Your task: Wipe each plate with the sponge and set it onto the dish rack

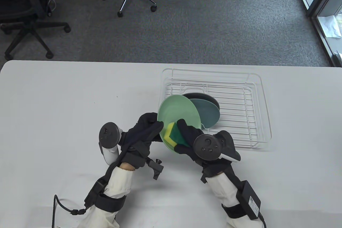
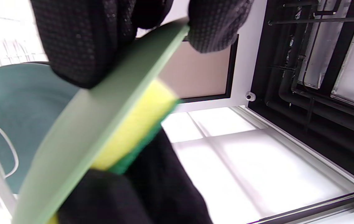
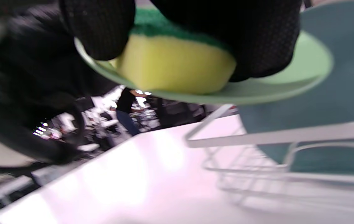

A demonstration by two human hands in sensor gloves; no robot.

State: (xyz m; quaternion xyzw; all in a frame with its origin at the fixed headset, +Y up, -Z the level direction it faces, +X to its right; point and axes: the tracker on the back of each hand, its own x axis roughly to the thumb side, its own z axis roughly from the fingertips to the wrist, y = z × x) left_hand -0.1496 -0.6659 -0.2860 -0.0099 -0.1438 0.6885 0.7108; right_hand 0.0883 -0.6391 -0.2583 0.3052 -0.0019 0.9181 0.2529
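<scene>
My left hand (image 1: 152,127) grips the left rim of a light green plate (image 1: 177,110), held tilted above the table just left of the white dish rack (image 1: 256,110). My right hand (image 1: 187,134) holds a yellow and green sponge (image 1: 173,133) pressed against the plate's lower face. In the left wrist view the green plate (image 2: 102,124) runs edge-on with the sponge (image 2: 133,124) against it. In the right wrist view the sponge (image 3: 173,65) sits on the plate (image 3: 289,81) between my fingers. A teal plate (image 1: 208,113) and a black plate (image 1: 205,97) lean in the rack.
The white table (image 1: 66,99) stretches to the left and front. The rack's right half holds only bare wire. Office chairs (image 1: 24,19) stand on the grey carpet beyond the table's far edge.
</scene>
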